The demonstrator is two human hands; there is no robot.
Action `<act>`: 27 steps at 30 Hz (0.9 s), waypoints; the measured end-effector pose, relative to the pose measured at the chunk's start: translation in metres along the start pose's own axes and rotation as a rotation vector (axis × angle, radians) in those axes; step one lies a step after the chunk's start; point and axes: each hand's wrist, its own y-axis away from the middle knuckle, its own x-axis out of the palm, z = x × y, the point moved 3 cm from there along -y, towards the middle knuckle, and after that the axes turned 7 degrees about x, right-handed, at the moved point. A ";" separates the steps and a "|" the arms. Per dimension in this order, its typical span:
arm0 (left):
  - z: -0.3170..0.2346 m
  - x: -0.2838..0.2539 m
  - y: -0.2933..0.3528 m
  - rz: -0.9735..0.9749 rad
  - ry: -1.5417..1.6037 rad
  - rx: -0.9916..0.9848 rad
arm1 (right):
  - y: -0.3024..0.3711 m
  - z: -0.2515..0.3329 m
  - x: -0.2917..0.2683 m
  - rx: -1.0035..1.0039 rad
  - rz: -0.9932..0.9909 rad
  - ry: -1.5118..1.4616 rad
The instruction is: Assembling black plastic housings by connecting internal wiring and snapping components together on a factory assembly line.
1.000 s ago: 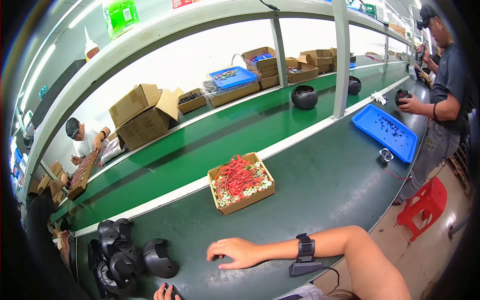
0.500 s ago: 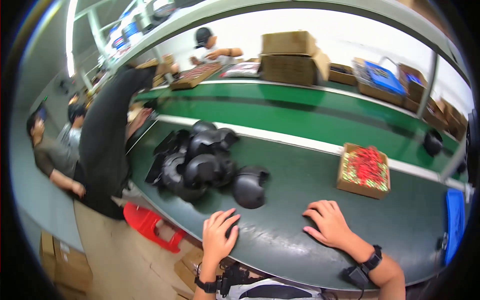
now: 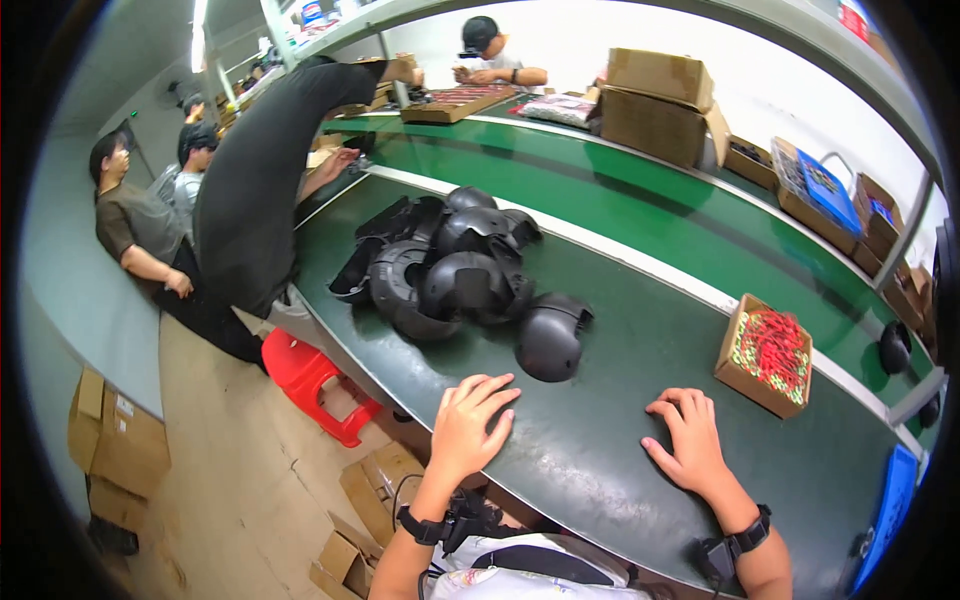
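Note:
My left hand (image 3: 470, 424) rests on the dark green tabletop (image 3: 600, 440) near its front edge, fingers stretched out and holding nothing. Just beyond it lies a rounded black plastic shell (image 3: 553, 338) with a notched rim, apart from my fingertips. Farther back on the left is a heap of similar black shells (image 3: 460, 283), some domed and some ring-like, overlapping one another. My right hand (image 3: 688, 440) lies on the table with its fingers slightly bent and apart, nothing in it. Beyond that hand stands a small open cardboard box (image 3: 765, 390) full of red wires with pale ends (image 3: 772, 350).
A green conveyor belt (image 3: 560, 190) runs behind the table, with a black shell (image 3: 895, 347) at its right. Cardboard boxes (image 3: 655, 120) line the far side. A blue tray (image 3: 885, 520) sits at the right edge. A red stool (image 3: 315, 385) and a person in black (image 3: 270, 190) are left.
The view has turned, so the table and its things appear shifted to the right, and the scene is sharper. Both hands stay on the tabletop, empty.

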 end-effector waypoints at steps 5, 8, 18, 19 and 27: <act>-0.003 0.002 -0.008 0.045 -0.037 0.026 | -0.001 -0.011 0.001 -0.040 -0.009 -0.006; 0.000 -0.002 0.000 0.064 -0.071 0.007 | -0.004 -0.012 0.008 -0.073 -0.016 -0.048; -0.001 0.002 0.002 0.065 -0.059 0.047 | 0.002 -0.004 -0.014 -0.053 -0.282 0.142; 0.000 0.002 0.003 0.064 -0.057 0.045 | 0.002 -0.005 -0.008 -0.034 -0.217 0.166; 0.001 0.001 0.002 0.060 -0.048 0.059 | 0.003 -0.034 0.011 0.065 -0.116 0.011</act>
